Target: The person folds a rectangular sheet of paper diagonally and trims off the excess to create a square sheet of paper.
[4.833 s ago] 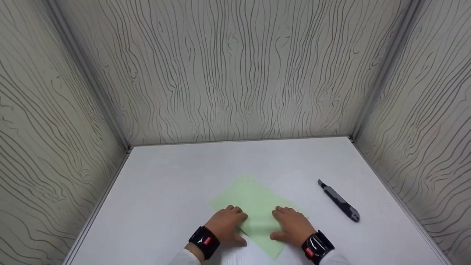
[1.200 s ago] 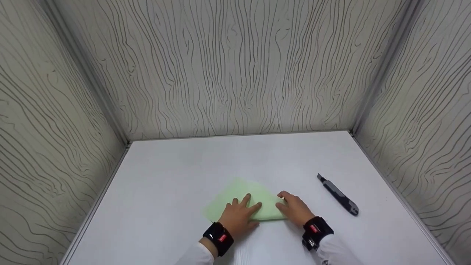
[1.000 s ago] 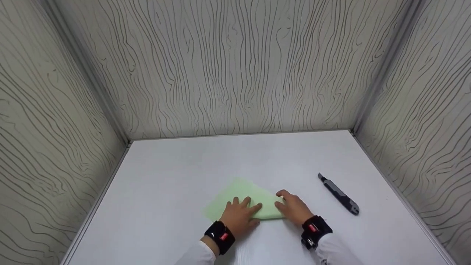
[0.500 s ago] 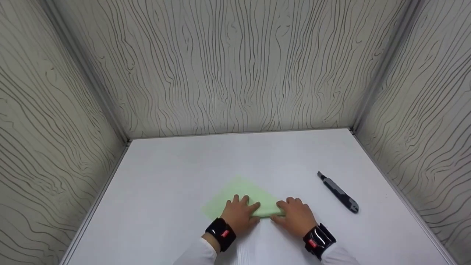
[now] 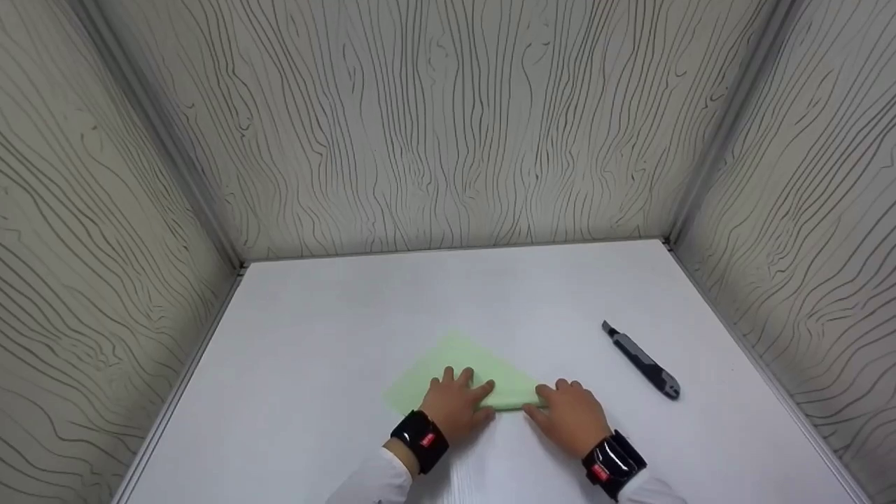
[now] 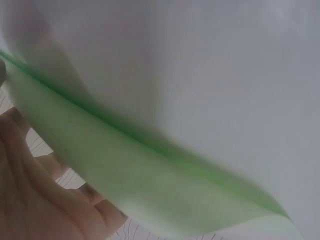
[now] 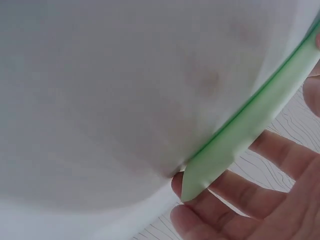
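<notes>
A sheet of light green paper (image 5: 453, 353) lies on the white table, its near part folded over into a straight edge. My left hand (image 5: 451, 413) rests spread on it, fingertips on the sheet and thumb at the near fold. On the right end of the fold, my right hand (image 5: 574, 418) presses with thumb at the near edge and fingers farther up. The left wrist view shows the folded paper (image 6: 120, 155) bulging slightly apart along its edge. In the right wrist view, the fold's pointed end (image 7: 200, 175) lies against the right fingers (image 7: 245, 195); its corner is hidden from the head view.
A black and grey utility knife (image 5: 642, 362) lies to the right of the paper, with a little blade out at its far end. Wood-grain patterned panels (image 5: 448, 126) enclose the white table (image 5: 315, 315) at the back and both sides.
The flat diamond of paper has had its near corner folded away from the person. Lately my right hand has slid a little rightward along the fold; my left hand has stayed nearly still.
</notes>
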Demonstrator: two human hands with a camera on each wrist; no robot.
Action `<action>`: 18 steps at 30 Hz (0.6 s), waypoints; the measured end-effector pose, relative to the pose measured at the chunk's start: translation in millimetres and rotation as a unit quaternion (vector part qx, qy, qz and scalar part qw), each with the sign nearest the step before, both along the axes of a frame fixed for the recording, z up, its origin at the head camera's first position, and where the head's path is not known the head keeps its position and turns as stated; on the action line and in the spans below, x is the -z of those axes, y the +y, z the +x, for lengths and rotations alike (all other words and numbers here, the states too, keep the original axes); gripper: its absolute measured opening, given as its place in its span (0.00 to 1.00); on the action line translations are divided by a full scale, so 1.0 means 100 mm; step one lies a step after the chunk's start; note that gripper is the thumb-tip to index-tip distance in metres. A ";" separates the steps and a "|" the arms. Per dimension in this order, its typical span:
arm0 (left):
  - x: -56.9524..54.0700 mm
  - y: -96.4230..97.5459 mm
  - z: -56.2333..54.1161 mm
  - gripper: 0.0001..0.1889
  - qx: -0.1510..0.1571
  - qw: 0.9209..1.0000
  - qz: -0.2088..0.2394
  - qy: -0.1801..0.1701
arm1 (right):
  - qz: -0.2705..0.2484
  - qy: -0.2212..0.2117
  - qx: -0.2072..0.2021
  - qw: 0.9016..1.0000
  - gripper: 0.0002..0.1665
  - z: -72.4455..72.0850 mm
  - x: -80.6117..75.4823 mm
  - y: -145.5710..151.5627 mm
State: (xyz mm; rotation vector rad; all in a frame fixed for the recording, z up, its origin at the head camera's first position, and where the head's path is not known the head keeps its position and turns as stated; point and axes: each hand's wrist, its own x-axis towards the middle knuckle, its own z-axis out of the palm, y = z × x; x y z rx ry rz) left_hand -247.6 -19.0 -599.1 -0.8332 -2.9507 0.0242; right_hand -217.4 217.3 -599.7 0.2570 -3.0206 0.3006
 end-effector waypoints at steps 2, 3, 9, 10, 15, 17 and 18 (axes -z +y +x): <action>0.01 0.00 0.00 0.26 0.002 1.000 -0.004 0.003 | -0.010 -0.005 0.001 1.000 0.27 -0.01 0.01 -0.01; 0.02 0.01 -0.01 0.25 0.003 1.000 -0.005 0.004 | -0.015 -0.004 0.000 1.000 0.28 -0.02 0.01 -0.01; 0.08 0.01 -0.02 0.24 0.003 1.000 0.002 -0.009 | -0.022 -0.009 -0.002 1.000 0.27 -0.03 0.06 -0.03; 0.09 0.01 -0.02 0.24 0.002 1.000 0.003 -0.007 | -0.023 -0.010 -0.001 1.000 0.26 -0.03 0.07 -0.02; 0.10 0.03 -0.03 0.22 -0.004 1.000 0.003 -0.005 | -0.029 0.005 -0.009 1.000 0.20 0.00 0.06 -0.01; 0.10 0.03 -0.04 0.22 -0.006 1.000 0.003 -0.013 | -0.028 0.013 -0.015 0.999 0.19 0.01 0.05 -0.01; 0.09 0.03 -0.04 0.22 -0.007 1.000 0.003 -0.016 | -0.027 0.018 -0.018 0.999 0.18 0.02 0.05 -0.01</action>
